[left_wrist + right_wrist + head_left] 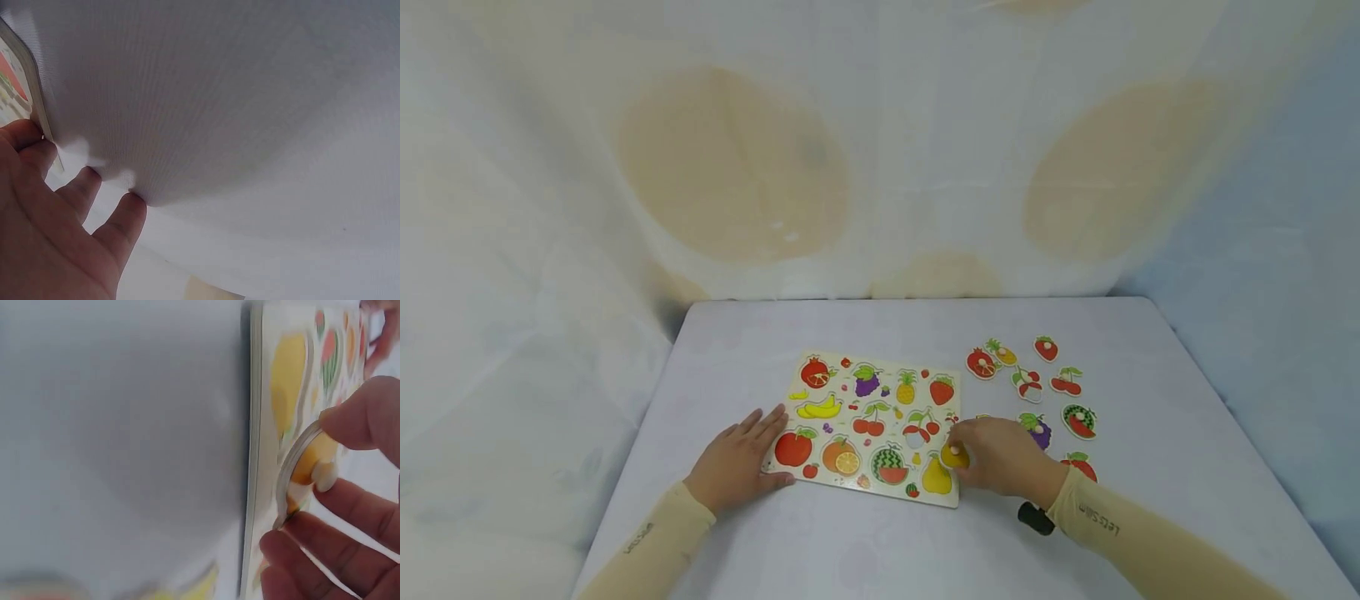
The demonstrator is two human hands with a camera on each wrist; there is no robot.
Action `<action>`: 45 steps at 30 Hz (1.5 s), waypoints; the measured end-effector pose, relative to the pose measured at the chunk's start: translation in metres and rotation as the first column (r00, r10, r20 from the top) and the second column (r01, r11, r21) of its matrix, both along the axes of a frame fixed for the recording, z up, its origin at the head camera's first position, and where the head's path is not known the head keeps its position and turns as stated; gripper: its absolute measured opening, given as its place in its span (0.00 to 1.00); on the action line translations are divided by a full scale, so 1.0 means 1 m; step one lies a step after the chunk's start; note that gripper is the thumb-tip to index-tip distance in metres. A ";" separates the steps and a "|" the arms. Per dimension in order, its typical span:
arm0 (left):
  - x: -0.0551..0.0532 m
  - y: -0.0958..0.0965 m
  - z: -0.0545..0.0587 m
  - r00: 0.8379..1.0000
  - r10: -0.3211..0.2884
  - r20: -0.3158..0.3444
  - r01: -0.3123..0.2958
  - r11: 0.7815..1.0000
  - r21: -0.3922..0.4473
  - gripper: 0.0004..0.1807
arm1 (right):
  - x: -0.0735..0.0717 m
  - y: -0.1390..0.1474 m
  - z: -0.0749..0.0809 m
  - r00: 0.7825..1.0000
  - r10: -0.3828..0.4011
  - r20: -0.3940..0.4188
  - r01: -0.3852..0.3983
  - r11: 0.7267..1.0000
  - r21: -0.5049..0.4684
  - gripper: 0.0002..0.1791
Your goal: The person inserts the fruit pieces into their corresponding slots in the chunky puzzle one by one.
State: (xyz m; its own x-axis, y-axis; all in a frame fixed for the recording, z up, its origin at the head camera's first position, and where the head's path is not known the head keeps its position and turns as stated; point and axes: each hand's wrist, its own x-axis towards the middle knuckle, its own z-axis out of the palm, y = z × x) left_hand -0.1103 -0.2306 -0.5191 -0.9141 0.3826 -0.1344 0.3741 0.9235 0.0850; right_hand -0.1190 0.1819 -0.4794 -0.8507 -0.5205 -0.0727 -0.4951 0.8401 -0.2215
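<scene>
A wooden fruit puzzle board (886, 375) with printed fruit shapes lies flat on the table. My right hand (1000, 454) pinches an orange puzzle piece (306, 465) by its rim and white knob, with the thumb on one side and fingers on the other. The piece is tilted over the board's right part, beside the pear picture (937, 475). At the board's left edge rests my left hand (737, 458), fingers spread; in the left wrist view two fingertips (130, 203) touch the tabletop while others meet the board's edge.
Loose knobbed fruit pieces lie right of the board, among them a strawberry piece (1046, 348), a pomegranate piece (981, 363), a watermelon piece (1078, 422) and a grape piece (1036, 431). The right arm partly covers a red piece (1079, 468). A black object (1036, 518) shows beneath the right wrist.
</scene>
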 end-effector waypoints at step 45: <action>0.000 0.000 -0.005 1.000 -0.005 -0.015 0.005 1.000 0.016 0.54 | 0.026 -0.016 -0.020 0.987 0.143 -0.070 -0.144 0.990 0.002 0.18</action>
